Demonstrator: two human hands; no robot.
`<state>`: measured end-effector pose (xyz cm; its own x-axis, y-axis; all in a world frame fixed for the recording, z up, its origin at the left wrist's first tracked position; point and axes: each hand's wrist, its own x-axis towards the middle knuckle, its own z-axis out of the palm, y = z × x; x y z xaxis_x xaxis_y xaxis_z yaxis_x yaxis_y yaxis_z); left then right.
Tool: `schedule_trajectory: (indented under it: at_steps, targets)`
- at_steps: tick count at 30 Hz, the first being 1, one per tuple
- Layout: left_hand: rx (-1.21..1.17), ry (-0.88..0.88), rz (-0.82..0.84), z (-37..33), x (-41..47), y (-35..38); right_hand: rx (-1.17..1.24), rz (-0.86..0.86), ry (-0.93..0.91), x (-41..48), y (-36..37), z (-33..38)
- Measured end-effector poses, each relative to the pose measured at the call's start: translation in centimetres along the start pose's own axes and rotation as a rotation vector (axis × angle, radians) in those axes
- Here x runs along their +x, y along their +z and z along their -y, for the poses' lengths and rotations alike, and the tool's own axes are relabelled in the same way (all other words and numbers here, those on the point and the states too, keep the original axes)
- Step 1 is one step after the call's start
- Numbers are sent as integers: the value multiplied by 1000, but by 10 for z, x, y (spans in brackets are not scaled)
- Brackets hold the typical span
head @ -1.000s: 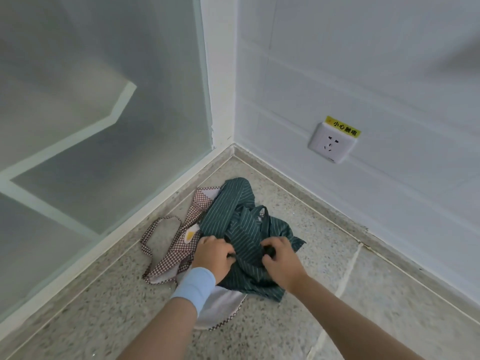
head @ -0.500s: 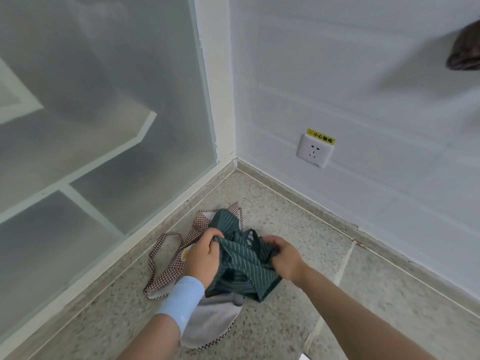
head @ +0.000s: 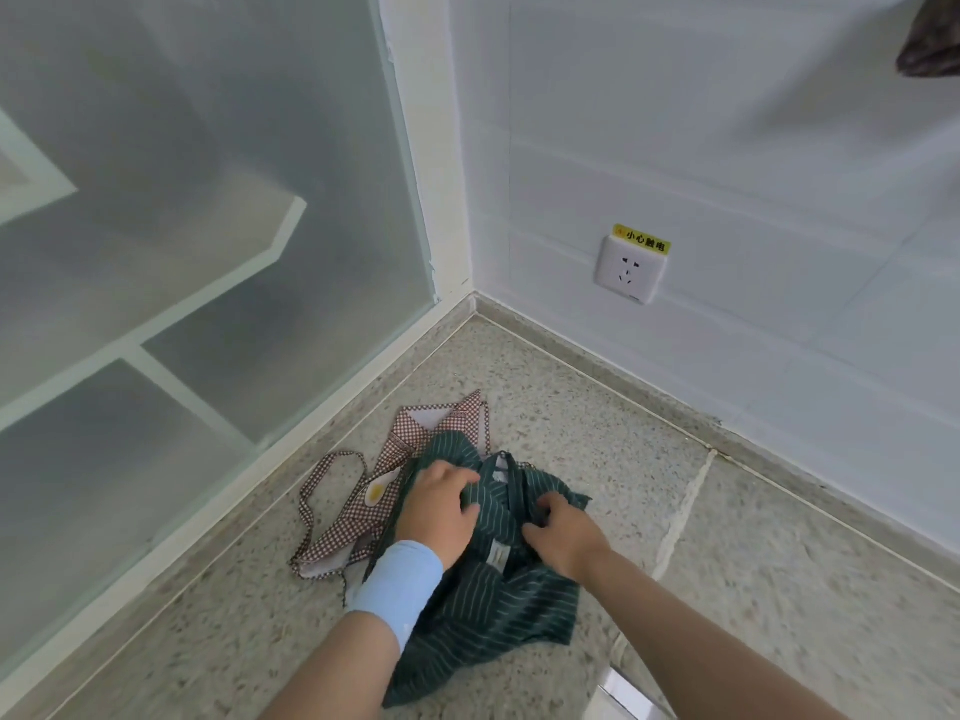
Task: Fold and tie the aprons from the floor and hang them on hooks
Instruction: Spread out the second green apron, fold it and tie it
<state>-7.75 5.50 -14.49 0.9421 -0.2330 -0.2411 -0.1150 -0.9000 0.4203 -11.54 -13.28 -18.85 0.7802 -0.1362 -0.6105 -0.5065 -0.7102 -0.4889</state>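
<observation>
Leaving the red-and-white checked cotton apron (head: 353, 527) lying at the left on the speckled grey terrazzo floor (head: 571, 407), close to the frosted glass partition (head: 208, 252), and uncovering more of its bib and strap loop than a second ago. Drawing the dark green, white-striped cloth apron (head: 498, 610) off it, bunched up and nearer the body instead of spread flat; probably meaning lifting this one first, with folding and tying not yet begun. Reaching down and forward with the left hand (head: 439, 506), knuckles up, pale blue wristband (head: 397, 584) behind it, fingers curling over a gathered ridge of green cloth. Gripping the same bundle just to the right with the right hand (head: 563, 535), fingertips tucking into the folds beside a dark strap, forearm angling in from the lower right. Trailing loose green fabric below both hands, possibly touching the floor.
</observation>
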Motion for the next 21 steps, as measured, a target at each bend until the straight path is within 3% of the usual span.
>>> schedule_trajectory:
  at_steps: [3,6,9,11,15,17,19,21]
  targets:
    - [184,-139,166,15,4,16,-17,70,29,5,13,5]
    - [-14,-213,207,41,5,17,-52,74,36,16,22,3]
    - [-244,-216,-58,48,2,-2,-15,-115,44,21,9,6]
    - [-389,-255,-262,45,5,-16,161,-295,53,23,-10,8]
    - [-382,-392,-471,43,11,-32,524,-574,70,15,-53,5]
    - [-293,-487,-339,48,13,-31,523,-607,99,12,-67,-3]
    - [-89,-564,11,50,14,-27,444,-536,154,12,-72,-12]
    - [135,-600,168,44,11,-22,333,-437,179,12,-72,-19]
